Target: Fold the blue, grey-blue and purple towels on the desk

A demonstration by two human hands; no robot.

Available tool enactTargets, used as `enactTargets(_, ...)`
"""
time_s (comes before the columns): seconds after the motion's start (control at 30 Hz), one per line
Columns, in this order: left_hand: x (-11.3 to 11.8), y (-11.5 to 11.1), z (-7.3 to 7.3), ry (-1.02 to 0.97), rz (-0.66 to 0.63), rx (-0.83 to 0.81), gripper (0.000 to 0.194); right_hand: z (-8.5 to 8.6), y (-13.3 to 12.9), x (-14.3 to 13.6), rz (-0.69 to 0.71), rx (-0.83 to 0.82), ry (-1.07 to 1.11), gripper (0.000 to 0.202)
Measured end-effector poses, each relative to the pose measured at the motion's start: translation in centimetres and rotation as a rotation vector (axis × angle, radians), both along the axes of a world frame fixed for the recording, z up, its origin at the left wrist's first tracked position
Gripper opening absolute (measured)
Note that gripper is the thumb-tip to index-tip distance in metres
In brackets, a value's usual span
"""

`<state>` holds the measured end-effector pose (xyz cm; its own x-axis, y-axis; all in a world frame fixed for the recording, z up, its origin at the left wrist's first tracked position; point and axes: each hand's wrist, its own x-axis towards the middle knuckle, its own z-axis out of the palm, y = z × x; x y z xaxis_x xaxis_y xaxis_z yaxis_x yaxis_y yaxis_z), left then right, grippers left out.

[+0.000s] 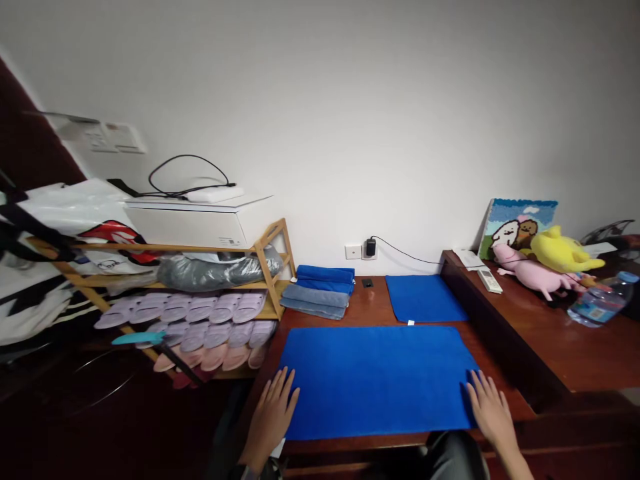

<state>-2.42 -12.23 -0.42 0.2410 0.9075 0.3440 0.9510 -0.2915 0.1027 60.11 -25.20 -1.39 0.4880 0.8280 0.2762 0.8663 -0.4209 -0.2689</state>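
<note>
- Blue and flat, the large towel (375,380) lies near the front edge of the table (371,305).
- Left hand (273,408), released, fingers spread: at the towel's left edge.
- Right hand (490,407), also open: at its right edge.

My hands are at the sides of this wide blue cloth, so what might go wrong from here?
The wide, flat blue cloth lies near the front edge of the reddish-brown wooden table, so a tug towards you might drag it over. If the left hand and right hand push away unevenly, it could crease or ruck up the smaller blue cloth just behind.
</note>
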Motion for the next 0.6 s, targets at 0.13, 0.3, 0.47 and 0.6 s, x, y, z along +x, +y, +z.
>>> enactTargets(0.13,6.4,3.4,2.5,-0.048,-0.133,0.011,0.057,3.5,6.6,-9.1,0.285,-0.037,0.066,0.076)
enactTargets(0.3,14.0,9.0,4.0,-0.029,-0.249,-0.158,0.056,6.6,15.6,-20.0,0.579,-0.176,0.148,0.062)
enactTargets(0.47,9.3,13.7,2.8,-0.021,0.021,-0.193,0.062,5.6,18.2,-13.9,0.462,-0.303,0.102,0.064)
enactTargets(0.6,3.8,15.2,1.7,0.046,0.117,-0.181,0.069,3.5,16.4,-2.7,0.137,-0.373,0.071,0.070)
